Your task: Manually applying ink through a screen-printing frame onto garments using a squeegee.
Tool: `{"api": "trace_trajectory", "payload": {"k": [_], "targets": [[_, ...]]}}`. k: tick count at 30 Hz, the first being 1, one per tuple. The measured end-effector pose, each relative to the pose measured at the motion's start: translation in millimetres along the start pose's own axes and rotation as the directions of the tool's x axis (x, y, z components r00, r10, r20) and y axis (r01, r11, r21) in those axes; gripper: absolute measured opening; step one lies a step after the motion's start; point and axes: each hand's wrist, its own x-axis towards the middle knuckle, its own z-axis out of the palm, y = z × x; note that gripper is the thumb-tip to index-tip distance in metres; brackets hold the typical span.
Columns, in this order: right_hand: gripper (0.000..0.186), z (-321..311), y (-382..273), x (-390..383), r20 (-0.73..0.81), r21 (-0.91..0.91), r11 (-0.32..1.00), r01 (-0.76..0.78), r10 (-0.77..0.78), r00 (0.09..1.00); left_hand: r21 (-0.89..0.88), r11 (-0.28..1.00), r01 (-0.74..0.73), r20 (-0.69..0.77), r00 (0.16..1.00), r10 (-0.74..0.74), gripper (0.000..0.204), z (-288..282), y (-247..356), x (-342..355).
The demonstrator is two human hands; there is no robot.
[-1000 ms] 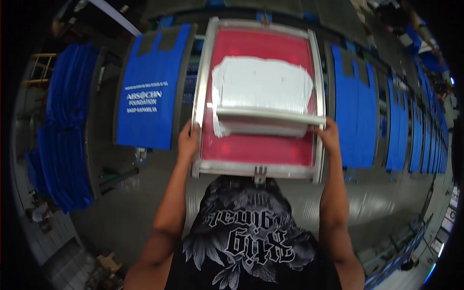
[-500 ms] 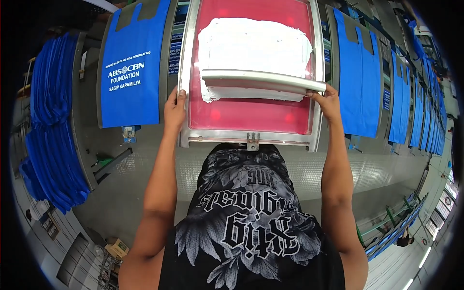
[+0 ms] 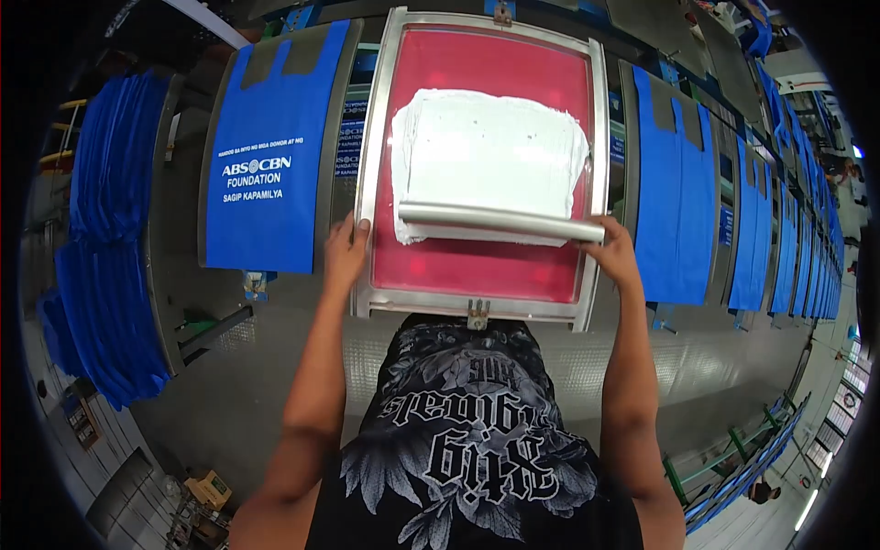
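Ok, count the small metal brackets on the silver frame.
2: near bracket, middle of the silver frame's near edge; far bracket, middle of its far edge. Any underneath would be hidden.

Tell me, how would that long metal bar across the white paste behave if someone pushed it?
The metal bar is probably stiff: it looks nearly straight. It may slide easily, as the white paste looks wet. Pushed by the right hand at one end, it might swivel.
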Motion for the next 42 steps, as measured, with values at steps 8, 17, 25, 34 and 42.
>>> {"api": "trace_trajectory", "payload": {"k": [8, 17, 25, 34, 42], "targets": [[0.045, 11.6, -51.1, -22.3, 0.263, -0.554, 0.746, 0.370, -0.265, 0.928, 0.351, 0.538, -0.766, 0.501, 0.639, 0.583, 0.040, -12.0, 132.3, -3.5], [0.042, -14.7, -80.4, 107.6, 0.183, -0.561, 0.734, 0.383, -0.341, 0.922, 0.334, 0.575, -0.747, 0.362, 0.665, 0.653, 0.028, 12.9, 184.6, 93.9], [0.034, 28.5, -47.9, 57.6, 0.225, -0.658, 0.629, 0.414, -0.360, 0.905, 0.478, 0.495, -0.725, 0.396, 0.681, 0.616, 0.043, 32.4, 126.8, 48.1], [0.037, 19.0, -73.9, -27.5, 0.265, -0.523, 0.778, 0.349, -0.240, 0.934, 0.319, 0.662, -0.678, 0.374, 0.732, 0.570, 0.042, 11.4, 104.5, -37.1], [0.041, 41.1, -52.3, -36.4, 0.223, -0.615, 0.718, 0.325, -0.237, 0.946, 0.342, 0.610, -0.715, 0.298, 0.698, 0.651, 0.041, 24.5, 72.6, -34.1]]}}
